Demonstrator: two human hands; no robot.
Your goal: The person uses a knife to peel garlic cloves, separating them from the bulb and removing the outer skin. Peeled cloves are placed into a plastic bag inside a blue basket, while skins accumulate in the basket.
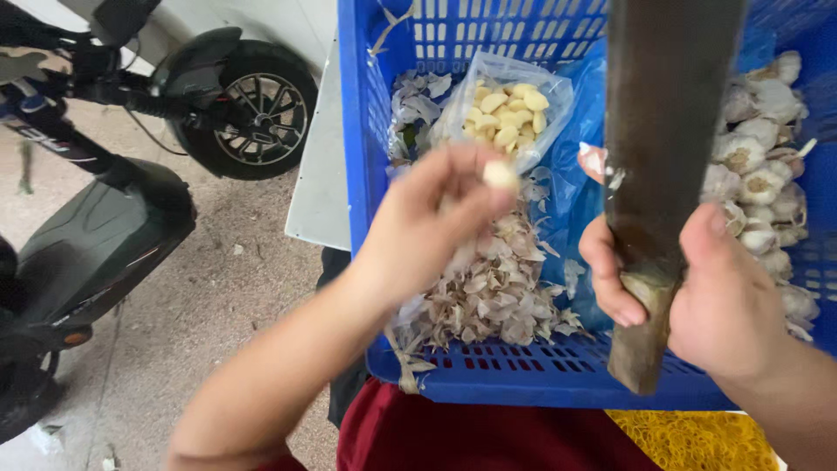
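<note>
**Peeled clove pinched above the garlic crate**

A small, pale peeled garlic clove (500, 175) sits pinched between the fingertips of the left hand (427, 222), held over a blue slotted plastic crate (523, 377). Just beyond it lies a clear plastic bag of peeled cloves (508, 109), and below it a heap of dry papery garlic skins (493, 292). The right hand (697, 292) is closed around the worn wooden handle of a broad dark-bladed cleaver (667, 131) (blade pointing up). Whole white garlic bulbs (758, 166) fill the crate's right side. A black scooter (113, 174) stands on the floor at the left.
</note>
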